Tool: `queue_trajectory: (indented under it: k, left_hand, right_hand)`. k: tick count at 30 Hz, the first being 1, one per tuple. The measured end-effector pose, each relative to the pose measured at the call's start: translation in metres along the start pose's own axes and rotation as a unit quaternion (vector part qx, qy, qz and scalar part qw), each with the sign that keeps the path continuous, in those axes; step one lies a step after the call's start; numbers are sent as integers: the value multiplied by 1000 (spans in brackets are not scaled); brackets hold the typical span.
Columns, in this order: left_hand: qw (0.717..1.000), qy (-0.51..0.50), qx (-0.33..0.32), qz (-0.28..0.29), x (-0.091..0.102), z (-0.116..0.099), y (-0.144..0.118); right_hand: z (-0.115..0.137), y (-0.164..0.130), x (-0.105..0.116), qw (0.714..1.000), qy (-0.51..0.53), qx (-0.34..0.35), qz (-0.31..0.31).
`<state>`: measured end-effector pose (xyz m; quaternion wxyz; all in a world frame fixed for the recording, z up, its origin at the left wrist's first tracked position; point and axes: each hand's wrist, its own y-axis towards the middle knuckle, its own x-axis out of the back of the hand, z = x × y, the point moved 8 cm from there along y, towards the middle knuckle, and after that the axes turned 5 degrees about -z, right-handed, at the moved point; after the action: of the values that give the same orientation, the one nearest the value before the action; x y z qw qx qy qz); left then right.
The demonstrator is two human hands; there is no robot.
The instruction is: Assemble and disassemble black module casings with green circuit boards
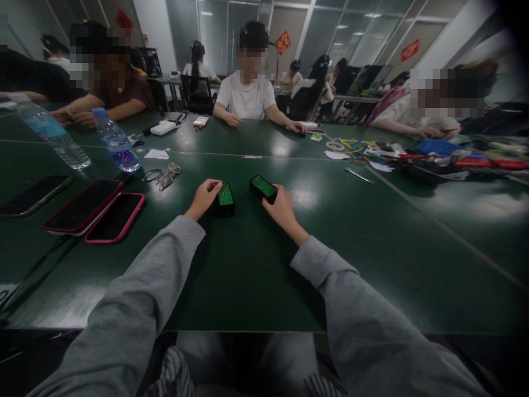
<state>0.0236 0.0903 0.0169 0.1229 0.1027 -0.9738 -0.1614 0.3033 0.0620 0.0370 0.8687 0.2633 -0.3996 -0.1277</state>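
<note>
Two small black cases with green circuit boards in their tops are between my hands on the dark green table [248,275]. My left hand [204,197] is at the upper left edge of the left case [226,199], thumb and fingers pinched together; whatever lies between them is too small to make out. My right hand [281,208] grips the near right end of the right case [263,188], thumb on the near side. That case is turned at an angle. A short gap separates the two cases.
Left of me are a red-edged phone [85,205], a pink-edged phone [116,218], a dark phone [35,194] and two water bottles [118,140]. Eyeglasses [167,176] lie beyond my left hand. A pen [359,175] and a cable heap [433,154] are rightward. A person [247,94] sits opposite.
</note>
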Motion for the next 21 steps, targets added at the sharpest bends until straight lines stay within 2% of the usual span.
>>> queue_trajectory:
  k: [4,8,10,17,21]
  left_hand:
    - [1000,12,-6,-18,2,3,3]
    - [1000,12,1,-17,2,5,3]
    - [1000,12,2,-16,2,4,3]
    - [1000,2,9,-9,1,1,0]
    - [1000,0,9,-5,1,-1,-1]
  right_hand:
    - [15,-4,-4,998,22,54,28]
    - [19,-6,-7,996,24,72,39]
    - [16,-5,-8,997,31,59,37]
    - [-9,3,-9,994,93,-53,37]
    - [-19,4,1,995,53,-80,0]
